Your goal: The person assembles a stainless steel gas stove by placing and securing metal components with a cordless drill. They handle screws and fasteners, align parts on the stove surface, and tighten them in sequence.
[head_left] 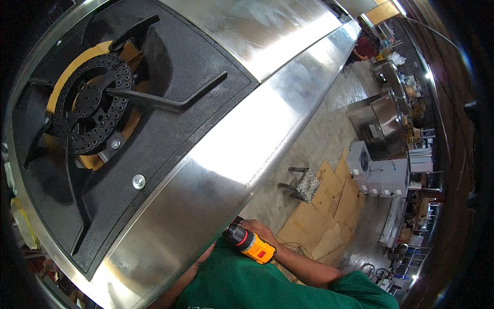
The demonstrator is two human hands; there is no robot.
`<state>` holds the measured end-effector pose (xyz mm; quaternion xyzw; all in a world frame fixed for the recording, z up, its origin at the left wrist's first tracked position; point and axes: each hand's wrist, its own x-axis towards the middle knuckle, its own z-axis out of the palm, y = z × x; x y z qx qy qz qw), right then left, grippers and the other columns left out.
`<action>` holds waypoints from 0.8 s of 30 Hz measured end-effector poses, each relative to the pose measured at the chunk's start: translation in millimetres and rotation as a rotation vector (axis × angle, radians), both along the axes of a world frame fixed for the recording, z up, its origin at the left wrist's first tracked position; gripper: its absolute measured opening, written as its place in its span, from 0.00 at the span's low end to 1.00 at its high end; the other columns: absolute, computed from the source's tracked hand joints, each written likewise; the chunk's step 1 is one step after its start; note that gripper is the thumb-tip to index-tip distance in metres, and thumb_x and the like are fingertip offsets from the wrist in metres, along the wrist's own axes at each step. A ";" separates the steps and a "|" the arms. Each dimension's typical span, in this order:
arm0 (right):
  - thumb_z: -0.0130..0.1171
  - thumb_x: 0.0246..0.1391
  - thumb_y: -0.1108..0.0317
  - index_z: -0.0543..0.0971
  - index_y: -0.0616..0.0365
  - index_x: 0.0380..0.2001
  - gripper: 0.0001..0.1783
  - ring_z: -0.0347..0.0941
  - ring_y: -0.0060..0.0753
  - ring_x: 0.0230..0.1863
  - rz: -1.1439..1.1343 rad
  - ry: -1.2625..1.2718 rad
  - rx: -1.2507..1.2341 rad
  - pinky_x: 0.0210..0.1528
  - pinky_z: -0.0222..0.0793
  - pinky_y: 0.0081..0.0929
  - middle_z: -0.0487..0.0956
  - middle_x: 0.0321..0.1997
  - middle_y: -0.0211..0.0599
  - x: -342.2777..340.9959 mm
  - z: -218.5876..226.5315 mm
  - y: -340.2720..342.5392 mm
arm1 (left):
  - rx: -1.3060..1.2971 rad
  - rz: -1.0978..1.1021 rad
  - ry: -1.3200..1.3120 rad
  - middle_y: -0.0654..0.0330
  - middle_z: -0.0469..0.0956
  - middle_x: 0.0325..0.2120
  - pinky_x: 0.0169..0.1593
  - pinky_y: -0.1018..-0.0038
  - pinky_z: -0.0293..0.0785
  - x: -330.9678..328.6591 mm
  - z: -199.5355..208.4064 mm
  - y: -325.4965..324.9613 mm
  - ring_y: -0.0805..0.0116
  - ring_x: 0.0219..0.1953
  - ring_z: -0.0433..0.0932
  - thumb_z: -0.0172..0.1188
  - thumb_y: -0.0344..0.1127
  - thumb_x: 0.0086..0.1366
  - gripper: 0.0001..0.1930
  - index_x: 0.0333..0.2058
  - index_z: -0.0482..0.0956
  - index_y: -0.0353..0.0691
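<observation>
A yellow and black cordless drill [256, 249] is held close to my green shirt, beside the front edge of a steel stove [206, 170]. My right hand [260, 230] is closed at the drill; the drill's body hides its handle and part of my grip. The black chuck [235, 234] points up and to the left, toward the stove's edge. Only a strip of my left hand and forearm [205, 255] shows along that edge; the fingers are hidden. On the stove, a round black burner [90, 103] sits within a black pan support [164, 103].
A bright screw head [138, 181] stands out on the stove's black top plate [175, 134]. On the floor to the right are a small patterned stool [307, 185] and flattened cardboard [329, 206]. Grey cabinets [383, 175] and steel units [378, 121] stand farther off; another person [364, 49] is in the distance.
</observation>
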<state>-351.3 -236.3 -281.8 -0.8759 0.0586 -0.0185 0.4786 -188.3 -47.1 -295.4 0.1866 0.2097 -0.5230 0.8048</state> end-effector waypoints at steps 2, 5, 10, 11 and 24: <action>0.64 0.48 0.65 0.74 0.56 0.51 0.24 0.72 0.47 0.56 -0.008 0.007 0.042 0.61 0.64 0.40 0.77 0.54 0.42 -3.0 -1.3 3.5 | 0.098 0.007 -0.132 0.67 0.73 0.28 0.38 0.74 0.69 -3.1 9.3 -10.1 0.77 0.28 0.71 0.59 0.36 0.67 0.09 0.45 0.76 0.43; 0.65 0.48 0.64 0.74 0.55 0.50 0.24 0.73 0.45 0.55 -0.011 0.030 0.012 0.59 0.66 0.39 0.77 0.53 0.42 0.3 8.1 1.8 | -0.083 0.031 -0.085 0.67 0.72 0.27 0.36 0.75 0.67 5.0 20.7 -15.2 0.78 0.27 0.69 0.57 0.37 0.69 0.10 0.47 0.75 0.43; 0.65 0.47 0.64 0.74 0.55 0.51 0.26 0.73 0.45 0.53 -0.039 0.036 -0.012 0.58 0.66 0.39 0.77 0.51 0.40 -1.6 6.6 -0.7 | -0.214 -0.001 -0.072 0.67 0.71 0.27 0.35 0.77 0.66 10.0 20.1 -16.6 0.80 0.26 0.67 0.56 0.40 0.70 0.13 0.50 0.72 0.43; 0.65 0.47 0.64 0.74 0.55 0.51 0.26 0.73 0.46 0.53 -0.027 0.029 -0.013 0.58 0.66 0.39 0.77 0.51 0.40 -3.2 3.3 -2.8 | -0.173 -0.028 -0.096 0.67 0.71 0.27 0.35 0.76 0.66 13.3 27.3 -19.1 0.80 0.26 0.67 0.56 0.40 0.70 0.13 0.50 0.72 0.44; 0.61 0.50 0.67 0.75 0.56 0.53 0.24 0.69 0.47 0.60 0.007 -0.047 0.057 0.64 0.61 0.40 0.76 0.55 0.42 -11.4 -34.1 -5.3 | 0.005 -0.351 -0.255 0.67 0.67 0.34 0.45 0.72 0.67 -5.2 -74.9 11.1 0.74 0.35 0.66 0.51 0.47 0.72 0.21 0.57 0.66 0.43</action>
